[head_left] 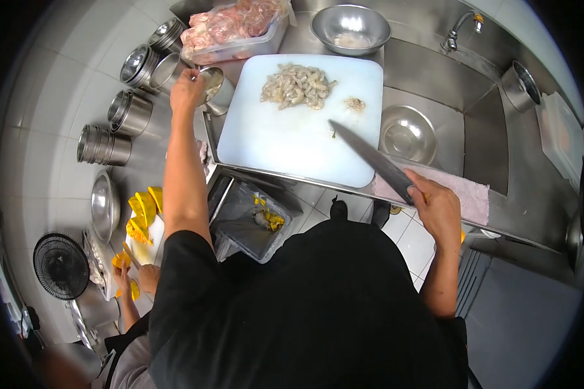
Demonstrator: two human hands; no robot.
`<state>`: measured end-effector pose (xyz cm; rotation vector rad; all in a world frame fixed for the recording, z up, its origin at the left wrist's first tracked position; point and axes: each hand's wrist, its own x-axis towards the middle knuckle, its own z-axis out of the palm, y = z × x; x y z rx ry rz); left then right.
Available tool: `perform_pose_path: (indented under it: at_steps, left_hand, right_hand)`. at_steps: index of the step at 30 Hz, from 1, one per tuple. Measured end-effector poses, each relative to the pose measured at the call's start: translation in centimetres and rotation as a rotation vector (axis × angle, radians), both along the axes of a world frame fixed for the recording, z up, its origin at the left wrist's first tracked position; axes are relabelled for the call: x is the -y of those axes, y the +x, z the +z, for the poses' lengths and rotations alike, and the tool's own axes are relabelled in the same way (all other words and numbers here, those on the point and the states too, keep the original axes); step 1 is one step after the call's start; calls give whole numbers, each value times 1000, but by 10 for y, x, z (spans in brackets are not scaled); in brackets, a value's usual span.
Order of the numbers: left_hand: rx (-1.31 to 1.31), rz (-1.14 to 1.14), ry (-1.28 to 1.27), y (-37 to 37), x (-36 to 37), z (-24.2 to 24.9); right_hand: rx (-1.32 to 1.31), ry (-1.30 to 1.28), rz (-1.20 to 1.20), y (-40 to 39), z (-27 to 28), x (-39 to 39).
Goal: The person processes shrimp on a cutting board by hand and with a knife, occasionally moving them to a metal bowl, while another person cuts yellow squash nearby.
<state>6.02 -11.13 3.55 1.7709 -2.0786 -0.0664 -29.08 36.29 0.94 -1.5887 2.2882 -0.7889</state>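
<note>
My right hand (438,204) is wrapped round the handle of a large kitchen knife (373,155), its blade pointing across the right edge of a white cutting board (285,146). On the board lies a heap of raw peeled shrimp (295,85), with a small pile of pale scraps (354,104) beside it. Left of the board, my left hand (186,92) grips the rim of a small metal bowl (212,83), which is tilted above a metal container (222,100). Its fingertips are partly hidden.
Raw meat (230,27) fills a plastic tub behind the board. A metal bowl (351,29) stands at the back, another (409,135) in the sink (451,110). A bin (256,240) is below. At left, a co-worker's hands (149,279) cut yellow produce near a fan (61,266).
</note>
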Motion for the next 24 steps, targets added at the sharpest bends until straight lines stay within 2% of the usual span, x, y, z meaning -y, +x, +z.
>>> perform_pose_path:
  at_steps: [4,7,8,9,11,12,13,16,22,24]
  left_hand:
    - [224,-38,57,3,20,-23]
    - [162,-194,-168,-26,3,-26]
    - [42,-274,-155,-50,-27,-22]
    - [-10,-472,-137,-69,-49,-25]
    - [-124,-628,19,-113,-105,-43]
    - [-36,-765,-105,-126,-120,-62]
    - [42,-826,-109,-137,-135,-72]
    - [110,-737,-223,-154,-157,-106]
    - [73,-735,-209,-158,-155,-104]
    - [-6,-755,-92,-155,-156,-98]
  right_hand:
    - [-56,147,111,-7,7,8]
    - [-131,172,89,-19,3,25]
    - [-143,148,69,-24,-2,30]
    - [-156,124,52,-28,-5,35]
    - [-176,145,1,-35,-5,45]
    - [-185,153,-24,-37,-5,49]
    - [-194,109,-32,-38,-7,52]
    - [-194,9,-76,-38,-10,52]
    - [-99,11,-110,-24,-2,27]
    - [-52,39,-71,-20,2,17]
